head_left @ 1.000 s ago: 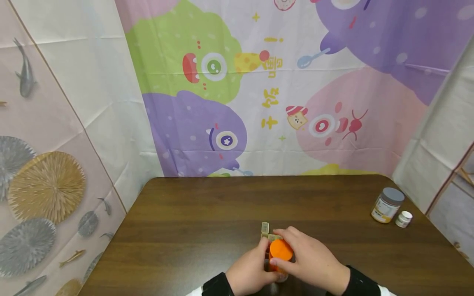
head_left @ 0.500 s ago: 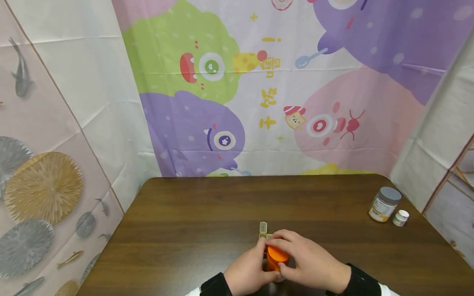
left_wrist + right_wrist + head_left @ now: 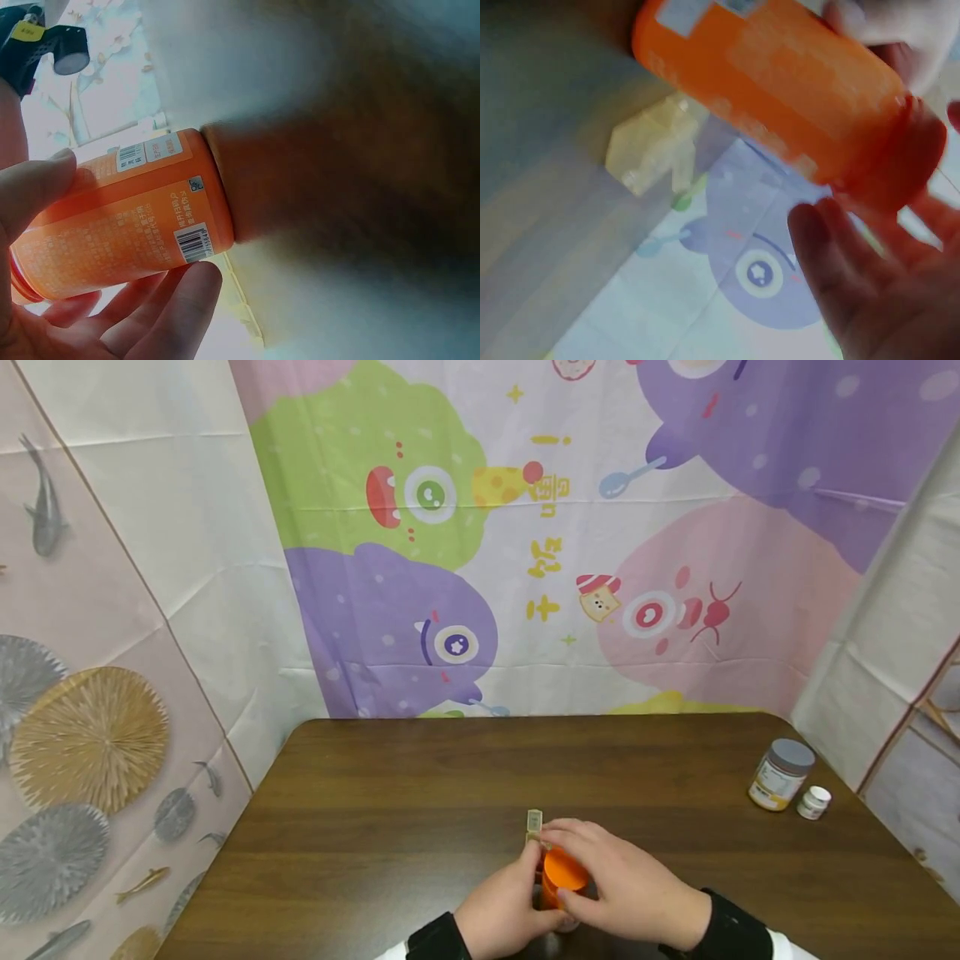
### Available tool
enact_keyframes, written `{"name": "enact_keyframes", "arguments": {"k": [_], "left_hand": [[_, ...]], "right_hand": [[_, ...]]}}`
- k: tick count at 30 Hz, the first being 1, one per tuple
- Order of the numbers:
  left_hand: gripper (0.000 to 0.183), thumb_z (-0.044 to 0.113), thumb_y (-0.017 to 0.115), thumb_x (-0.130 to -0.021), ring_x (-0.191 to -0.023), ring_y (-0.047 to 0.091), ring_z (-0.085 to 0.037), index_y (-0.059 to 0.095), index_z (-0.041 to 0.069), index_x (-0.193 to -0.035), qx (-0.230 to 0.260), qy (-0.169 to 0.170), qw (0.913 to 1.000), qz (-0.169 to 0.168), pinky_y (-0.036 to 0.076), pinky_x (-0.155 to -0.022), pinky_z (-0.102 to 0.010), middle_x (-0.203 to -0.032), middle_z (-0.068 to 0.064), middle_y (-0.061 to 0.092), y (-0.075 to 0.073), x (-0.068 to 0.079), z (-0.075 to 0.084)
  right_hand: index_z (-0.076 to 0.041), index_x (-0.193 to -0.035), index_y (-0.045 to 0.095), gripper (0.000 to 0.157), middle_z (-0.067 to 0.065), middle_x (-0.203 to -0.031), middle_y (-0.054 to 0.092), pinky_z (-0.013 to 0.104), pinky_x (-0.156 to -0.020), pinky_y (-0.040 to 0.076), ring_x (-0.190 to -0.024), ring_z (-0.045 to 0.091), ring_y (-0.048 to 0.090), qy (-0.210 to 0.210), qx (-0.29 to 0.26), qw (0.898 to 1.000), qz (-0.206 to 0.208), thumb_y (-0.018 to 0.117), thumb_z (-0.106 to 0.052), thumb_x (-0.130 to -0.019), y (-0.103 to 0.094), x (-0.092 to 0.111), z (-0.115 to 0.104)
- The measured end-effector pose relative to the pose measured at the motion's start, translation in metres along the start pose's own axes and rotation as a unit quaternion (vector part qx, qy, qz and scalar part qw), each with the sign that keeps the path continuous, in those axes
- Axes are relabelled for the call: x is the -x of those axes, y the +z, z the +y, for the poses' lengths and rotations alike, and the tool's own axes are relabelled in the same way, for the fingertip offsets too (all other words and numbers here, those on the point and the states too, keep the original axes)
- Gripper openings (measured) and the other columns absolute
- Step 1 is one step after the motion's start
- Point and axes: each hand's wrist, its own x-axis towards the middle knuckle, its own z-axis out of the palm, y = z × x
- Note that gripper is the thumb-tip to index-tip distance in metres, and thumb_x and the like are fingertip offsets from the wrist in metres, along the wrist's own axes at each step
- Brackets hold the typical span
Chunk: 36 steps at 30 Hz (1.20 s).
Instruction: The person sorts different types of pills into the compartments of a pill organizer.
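Orange cylindrical bottle [image 3: 120,221] seems light, stiff; left hand [image 3: 501,903] grips its body, surest hold; right hand [image 3: 630,883] pinches orange cap [image 3: 567,869].

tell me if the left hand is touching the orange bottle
Touching: in the left wrist view, the left hand has its thumb on the orange bottle and its fingers against the opposite side.

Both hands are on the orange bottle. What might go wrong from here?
The orange bottle could turn or slip in the left hand if the right hand twists the orange cap. The pale yellow pill organizer sits just beyond the bottle, so a jerk might knock it.
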Motion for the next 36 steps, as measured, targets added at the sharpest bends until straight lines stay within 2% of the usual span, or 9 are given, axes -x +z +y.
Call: {"name": "enact_keyframes", "arguments": {"k": [4,8,13,17,22,25,29,32,36], "left_hand": [[0.074,0.048,0.075,-0.081,-0.101,0.056,-0.003,0.038,0.012,-0.134,-0.005,-0.002,1.0000,-0.004,0.051,-0.087,-0.029,-0.121,0.000,0.061,0.000,-0.001,-0.001],[0.066,0.048,0.074,-0.081,-0.100,0.056,-0.003,0.041,0.015,-0.127,-0.005,-0.007,0.9999,-0.008,0.052,-0.086,-0.030,-0.119,0.001,0.061,0.000,-0.001,-0.002],[0.061,0.048,0.075,-0.080,-0.090,0.057,-0.001,0.043,0.017,-0.122,-0.007,-0.006,1.0000,-0.003,0.053,-0.080,-0.027,-0.110,0.005,0.062,0.001,-0.001,-0.001],[0.055,0.045,0.077,-0.079,-0.077,0.056,-0.002,0.044,0.018,-0.115,-0.001,-0.009,1.0000,0.001,0.051,-0.072,-0.024,-0.098,0.009,0.061,0.001,-0.001,0.000],[0.054,0.043,0.078,-0.079,-0.076,0.056,-0.003,0.044,0.019,-0.114,0.005,-0.004,1.0000,0.004,0.051,-0.073,-0.024,-0.096,0.011,0.059,0.001,-0.001,-0.001],[0.057,0.044,0.076,-0.080,-0.081,0.057,-0.002,0.043,0.018,-0.119,0.004,0.003,1.0000,0.001,0.052,-0.075,-0.024,-0.101,0.009,0.060,0.001,-0.001,-0.002],[0.074,0.045,0.074,-0.082,-0.098,0.057,-0.003,0.037,0.011,-0.135,-0.009,0.014,0.9999,0.002,0.052,-0.084,-0.028,-0.119,0.002,0.061,0.001,0.000,-0.003],[0.077,0.047,0.074,-0.082,-0.104,0.055,-0.004,0.036,0.009,-0.137,-0.014,0.015,0.9998,0.002,0.051,-0.087,-0.030,-0.124,-0.002,0.060,0.001,0.000,-0.003],[0.065,0.047,0.074,-0.081,-0.101,0.056,-0.004,0.041,0.014,-0.127,-0.007,0.006,1.0000,-0.002,0.052,-0.085,-0.030,-0.119,0.000,0.062,0.000,0.000,-0.003]], "right_hand": [[-0.016,-0.141,0.049,0.055,-0.001,-0.142,0.045,0.036,-0.089,0.051,-0.120,0.009,0.045,-0.039,-0.010,0.998,-0.046,0.065,-0.015,-0.089,-0.008,0.002,0.003],[-0.015,-0.137,0.054,0.050,-0.003,-0.134,0.051,0.033,-0.086,0.053,-0.110,0.006,0.051,-0.035,-0.008,0.998,-0.057,0.066,-0.017,-0.088,-0.009,0.002,0.005],[-0.017,-0.125,0.060,0.043,-0.009,-0.110,0.054,0.022,-0.069,0.052,-0.080,0.001,0.053,0.012,0.002,1.000,-0.027,0.069,-0.029,-0.086,-0.003,-0.002,0.004],[-0.021,-0.105,0.060,0.038,-0.013,-0.089,0.052,0.019,-0.055,0.046,-0.063,0.002,0.048,0.065,0.038,0.997,0.013,0.067,-0.052,-0.085,0.003,-0.004,0.001],[-0.022,-0.103,0.057,0.050,-0.012,-0.087,0.052,0.019,-0.052,0.045,-0.062,0.004,0.047,0.114,0.061,0.991,0.023,0.057,-0.068,-0.084,0.008,-0.006,-0.003],[-0.019,-0.124,0.056,0.051,-0.005,-0.114,0.057,0.025,-0.066,0.053,-0.085,0.004,0.055,0.078,0.044,0.996,0.009,0.061,-0.055,-0.089,0.006,-0.004,-0.003],[-0.017,-0.143,0.046,0.058,0.002,-0.144,0.042,0.033,-0.086,0.053,-0.119,0.010,0.046,-0.004,0.007,0.999,-0.033,0.065,-0.025,-0.090,-0.002,0.000,0.000],[-0.015,-0.144,0.046,0.059,0.002,-0.146,0.042,0.030,-0.085,0.051,-0.123,0.011,0.044,-0.035,-0.005,0.998,-0.058,0.064,-0.012,-0.087,-0.007,0.002,0.002],[-0.013,-0.138,0.052,0.052,0.000,-0.137,0.049,0.026,-0.079,0.052,-0.108,0.006,0.052,-0.038,-0.008,0.997,-0.060,0.065,-0.013,-0.088,-0.007,0.002,0.002]]}}
